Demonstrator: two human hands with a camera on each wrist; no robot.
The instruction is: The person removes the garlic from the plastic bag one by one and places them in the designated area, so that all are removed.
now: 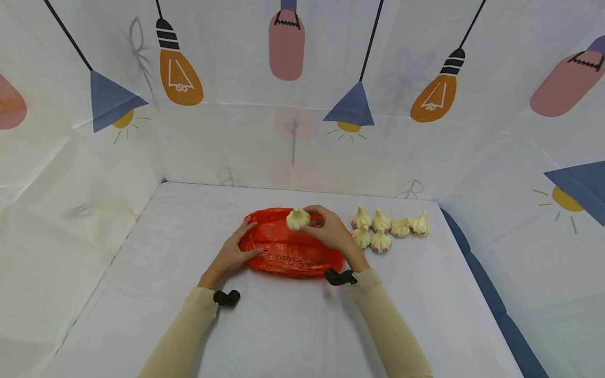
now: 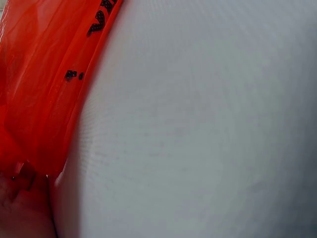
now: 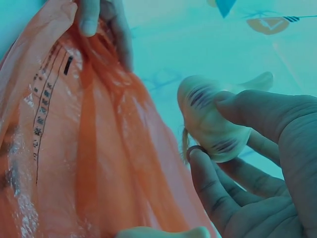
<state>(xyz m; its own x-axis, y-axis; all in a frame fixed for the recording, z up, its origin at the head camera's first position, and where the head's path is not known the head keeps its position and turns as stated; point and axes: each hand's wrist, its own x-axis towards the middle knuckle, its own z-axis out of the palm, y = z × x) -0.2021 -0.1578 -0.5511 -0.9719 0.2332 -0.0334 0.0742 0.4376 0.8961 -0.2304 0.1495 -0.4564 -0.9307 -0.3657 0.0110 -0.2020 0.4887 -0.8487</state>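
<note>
A red plastic bag with dark print lies on the white table. My left hand grips the bag's left side, thumb over the near part and fingers at the far part. In the left wrist view only a bit of that hand shows beside the red plastic. My right hand pinches a garlic bulb between thumb and fingers, over the far part of the bag. Close up, the right wrist view shows the held bulb with purplish streaks, next to the bag.
Several more garlic bulbs stand grouped on the table, right of the bag. White sheets printed with lamps and light bulbs hang behind and at both sides. Dark blue material runs along the table's right edge.
</note>
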